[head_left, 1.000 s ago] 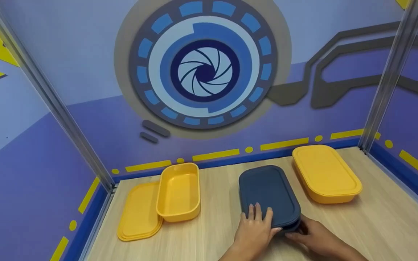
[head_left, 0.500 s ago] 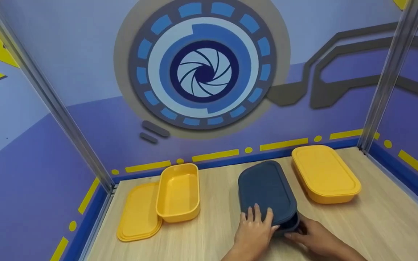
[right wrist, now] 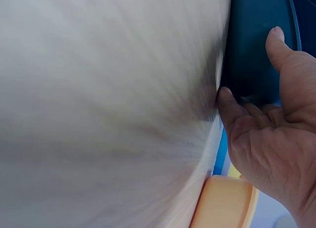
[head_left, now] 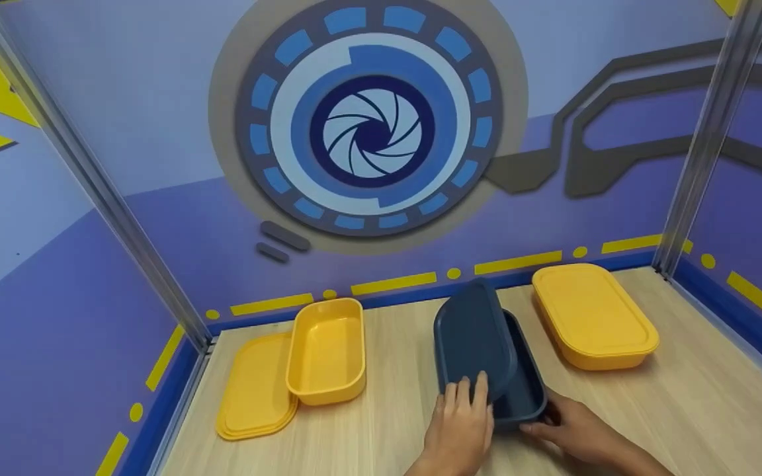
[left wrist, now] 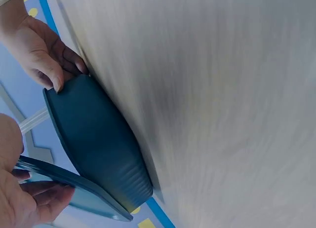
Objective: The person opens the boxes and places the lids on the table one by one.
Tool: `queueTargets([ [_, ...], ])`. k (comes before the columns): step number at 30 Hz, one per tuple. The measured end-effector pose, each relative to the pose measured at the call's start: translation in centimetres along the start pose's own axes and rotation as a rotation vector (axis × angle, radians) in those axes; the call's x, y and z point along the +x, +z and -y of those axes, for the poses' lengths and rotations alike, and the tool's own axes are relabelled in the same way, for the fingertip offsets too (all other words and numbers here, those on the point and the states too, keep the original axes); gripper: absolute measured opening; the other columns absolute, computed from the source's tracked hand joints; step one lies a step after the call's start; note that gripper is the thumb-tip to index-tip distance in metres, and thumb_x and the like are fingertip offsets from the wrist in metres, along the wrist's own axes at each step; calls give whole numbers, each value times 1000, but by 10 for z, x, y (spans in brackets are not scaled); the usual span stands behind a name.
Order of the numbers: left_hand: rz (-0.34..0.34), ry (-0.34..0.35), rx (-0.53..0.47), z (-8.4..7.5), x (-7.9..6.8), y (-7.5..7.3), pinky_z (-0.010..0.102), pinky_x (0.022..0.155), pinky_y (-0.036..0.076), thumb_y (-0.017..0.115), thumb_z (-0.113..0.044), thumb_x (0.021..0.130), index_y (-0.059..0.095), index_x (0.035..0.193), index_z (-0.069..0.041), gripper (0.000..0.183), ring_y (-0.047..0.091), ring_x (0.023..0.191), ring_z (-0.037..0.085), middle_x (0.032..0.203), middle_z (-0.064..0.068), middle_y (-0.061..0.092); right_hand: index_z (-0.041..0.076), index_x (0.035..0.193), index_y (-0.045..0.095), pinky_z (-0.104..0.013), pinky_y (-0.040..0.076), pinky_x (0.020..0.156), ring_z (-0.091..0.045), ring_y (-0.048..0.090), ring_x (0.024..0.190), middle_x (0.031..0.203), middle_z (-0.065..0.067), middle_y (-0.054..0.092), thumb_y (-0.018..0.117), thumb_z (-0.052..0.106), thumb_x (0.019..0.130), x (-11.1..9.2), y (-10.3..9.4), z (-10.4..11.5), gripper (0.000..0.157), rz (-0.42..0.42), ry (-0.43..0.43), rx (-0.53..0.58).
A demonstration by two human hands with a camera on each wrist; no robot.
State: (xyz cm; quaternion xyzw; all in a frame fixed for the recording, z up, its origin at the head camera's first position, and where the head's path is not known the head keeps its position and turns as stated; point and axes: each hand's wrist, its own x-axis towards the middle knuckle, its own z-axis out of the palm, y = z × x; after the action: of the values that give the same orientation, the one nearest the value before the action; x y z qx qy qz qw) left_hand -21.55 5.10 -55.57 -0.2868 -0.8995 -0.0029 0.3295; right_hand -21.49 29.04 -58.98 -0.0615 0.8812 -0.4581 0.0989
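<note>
A dark blue lid is tilted up over its dark blue lunch box, its right edge swung off so that part of the inside shows. My left hand grips the near end of the lid; in the left wrist view its fingers lie along one face of the lid, and the thumb is partly hidden. At the box's near right corner, my right hand holds the wall, thumb at the front and fingers round the side. The right wrist view shows that thumb against the box.
A yellow box with its lid on stands to the right. On the left, an uncovered yellow box partly overlaps a loose yellow lid. Printed wall panels border the wooden table at the back and sides.
The blue lid has come off the box's right side, tilting up and shifting left with my left hand. My right hand has kept its place on the box.
</note>
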Motion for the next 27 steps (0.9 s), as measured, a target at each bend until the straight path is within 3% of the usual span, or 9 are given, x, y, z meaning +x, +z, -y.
queueTargets([
  [6,0,-39,-72,0,0,-4,28,76,56,64,-30,92,53,137,-11,50,62,94,17,109,6,69,4,156,28,-17,49,90,-27,54,131,149,-21,49,74,54,83,-2,0,0,99,-17,-12,-14],
  [17,130,-196,-411,10,6,-15,29,77,58,52,-17,93,29,155,-13,66,59,105,19,123,8,59,5,157,27,-40,48,104,-28,50,136,152,-19,48,74,57,81,0,1,0,103,-13,28,-4],
  [27,275,-357,-547,17,12,-21,38,90,57,49,-17,95,14,159,-21,73,56,121,21,139,10,51,5,156,28,-25,49,98,-28,51,135,150,-19,49,74,55,83,-1,1,1,99,-9,-2,-4],
])
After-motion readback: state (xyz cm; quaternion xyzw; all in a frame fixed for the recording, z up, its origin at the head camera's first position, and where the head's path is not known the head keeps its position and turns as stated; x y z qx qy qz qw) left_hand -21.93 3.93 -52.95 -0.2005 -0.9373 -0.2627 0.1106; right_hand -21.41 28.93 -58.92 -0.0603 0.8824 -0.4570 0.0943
